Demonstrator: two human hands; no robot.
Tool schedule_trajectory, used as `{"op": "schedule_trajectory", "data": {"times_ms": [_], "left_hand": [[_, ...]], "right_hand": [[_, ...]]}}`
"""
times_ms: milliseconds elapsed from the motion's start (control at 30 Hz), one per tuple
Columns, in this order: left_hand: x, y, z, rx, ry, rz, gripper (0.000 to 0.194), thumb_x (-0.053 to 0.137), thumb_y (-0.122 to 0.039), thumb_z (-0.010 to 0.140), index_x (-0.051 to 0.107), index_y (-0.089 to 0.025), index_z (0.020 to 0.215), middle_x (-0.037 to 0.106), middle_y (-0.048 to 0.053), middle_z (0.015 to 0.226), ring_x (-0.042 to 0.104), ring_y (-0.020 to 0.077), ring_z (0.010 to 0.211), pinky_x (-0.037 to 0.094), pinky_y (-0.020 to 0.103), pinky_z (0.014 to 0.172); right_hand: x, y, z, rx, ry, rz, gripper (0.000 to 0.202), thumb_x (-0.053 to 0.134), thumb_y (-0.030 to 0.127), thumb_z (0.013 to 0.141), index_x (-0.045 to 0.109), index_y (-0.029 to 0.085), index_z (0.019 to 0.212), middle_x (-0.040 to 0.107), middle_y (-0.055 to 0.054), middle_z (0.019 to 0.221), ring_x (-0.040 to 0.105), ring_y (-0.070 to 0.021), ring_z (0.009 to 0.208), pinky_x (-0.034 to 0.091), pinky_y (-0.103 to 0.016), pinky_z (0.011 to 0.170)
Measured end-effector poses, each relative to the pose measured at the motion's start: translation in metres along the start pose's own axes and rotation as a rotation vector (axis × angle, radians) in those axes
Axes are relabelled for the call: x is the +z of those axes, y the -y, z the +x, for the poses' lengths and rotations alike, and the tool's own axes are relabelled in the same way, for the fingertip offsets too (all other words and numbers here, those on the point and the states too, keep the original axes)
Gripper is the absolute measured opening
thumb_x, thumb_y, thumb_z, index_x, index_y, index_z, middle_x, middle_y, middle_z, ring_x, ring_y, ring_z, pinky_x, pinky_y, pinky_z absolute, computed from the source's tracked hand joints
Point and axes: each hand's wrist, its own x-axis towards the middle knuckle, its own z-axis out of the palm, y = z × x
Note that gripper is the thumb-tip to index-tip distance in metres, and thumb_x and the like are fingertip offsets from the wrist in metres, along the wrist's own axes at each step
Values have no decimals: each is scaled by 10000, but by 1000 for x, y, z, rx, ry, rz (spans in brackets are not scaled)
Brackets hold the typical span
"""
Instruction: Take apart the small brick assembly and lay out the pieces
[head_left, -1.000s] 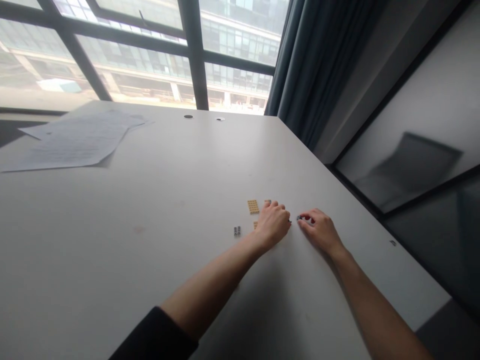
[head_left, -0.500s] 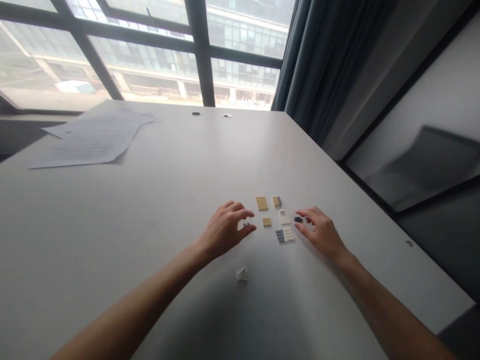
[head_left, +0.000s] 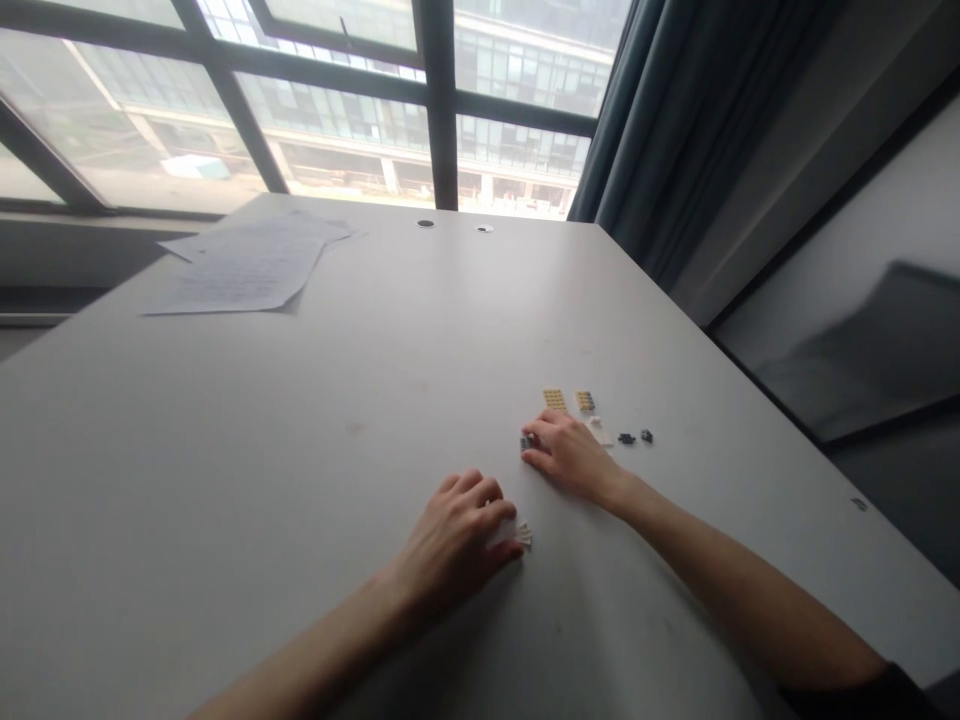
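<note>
My left hand is low over the table, its thumb and fingers apart beside a small white ribbed piece. My right hand reaches leftward over the group of toy bricks. Its thumb and index finger sit either side of a small grey piece; whether they touch it is unclear. Behind this hand lie a tan studded plate and a tan-and-grey studded block. A white flat piece shows partly past the knuckles. Two small dark pieces, one and another, lie to its right.
Paper sheets lie at the far left of the white table. Two round cable holes, one black and one white-rimmed, sit near the far edge. A small dark mark is near the right edge.
My left hand has come down from the grey piece to the white ribbed piece. My right hand has moved left from the dark pieces, covering several bricks. The view has turned slightly left.
</note>
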Motion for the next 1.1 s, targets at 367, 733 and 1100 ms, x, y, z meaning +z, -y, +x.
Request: {"op": "schedule_trajectory", "data": {"times_ms": [367,733,1100], "left_hand": [[4,-3,0,23,17,-12,99,597,-315,874,656,-238,855,632,11,909,508,183,875,383,329,789],[4,-18,28,141,10,43,157,564,-345,904,654,-226,856,632,18,876,508,181,853,349,327,744],[73,-103,140,359,-27,180,174,599,-307,861,658,-163,785,617,65,841,508,233,872,355,376,730]], "right_hand": [[-2,0,5,-48,42,-39,90,645,172,834,676,165,918,628,-58,929,578,-195,920,431,-297,842],[-34,-21,-26,-38,-107,56,89,640,186,837,647,201,924,642,-41,946,591,-190,926,454,-305,833],[-61,-133,-125,320,-156,29,141,580,299,816,657,204,888,644,-39,862,592,-192,752,470,-324,718]]}}
